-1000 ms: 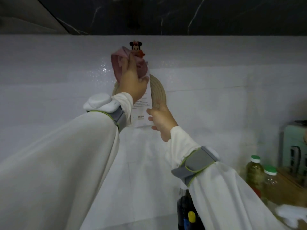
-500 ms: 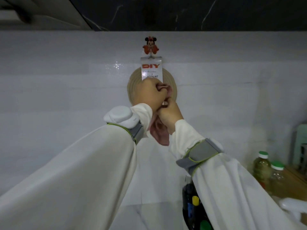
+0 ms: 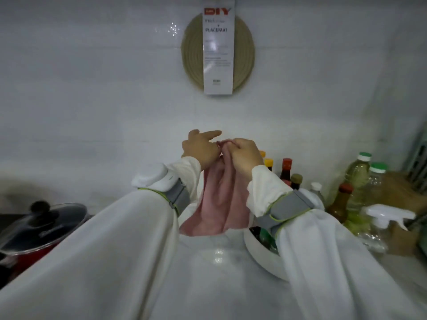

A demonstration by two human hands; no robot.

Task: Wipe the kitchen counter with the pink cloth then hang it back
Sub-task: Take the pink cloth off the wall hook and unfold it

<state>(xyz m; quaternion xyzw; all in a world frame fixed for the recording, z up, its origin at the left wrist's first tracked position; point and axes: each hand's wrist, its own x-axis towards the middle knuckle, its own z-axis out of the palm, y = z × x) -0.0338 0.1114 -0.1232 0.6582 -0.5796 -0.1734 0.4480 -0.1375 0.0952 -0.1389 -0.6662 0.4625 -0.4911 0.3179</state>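
The pink cloth (image 3: pixel 218 199) hangs in folds between my two forearms, above the white counter (image 3: pixel 217 255). My right hand (image 3: pixel 246 155) pinches the cloth's top edge. My left hand (image 3: pixel 201 147) holds the same bunched top edge from the left, with its forefinger stretched out to the right. Both hands are close together in front of the white tiled wall, well below the round woven placemat (image 3: pixel 242 54) that hangs on it. The hook above the placemat is out of view.
A red pot with a dark glass lid (image 3: pixel 44 225) stands at the left. A white bowl (image 3: pixel 265 259) with bottles in it sits under my right forearm. Sauce bottles (image 3: pixel 286 169), oil bottles (image 3: pixel 358 176) and a white spray bottle (image 3: pixel 388 215) crowd the right side.
Both hands came down from the hook on the wall with the pink cloth, which now hangs open between them. The view tilted down to the counter.
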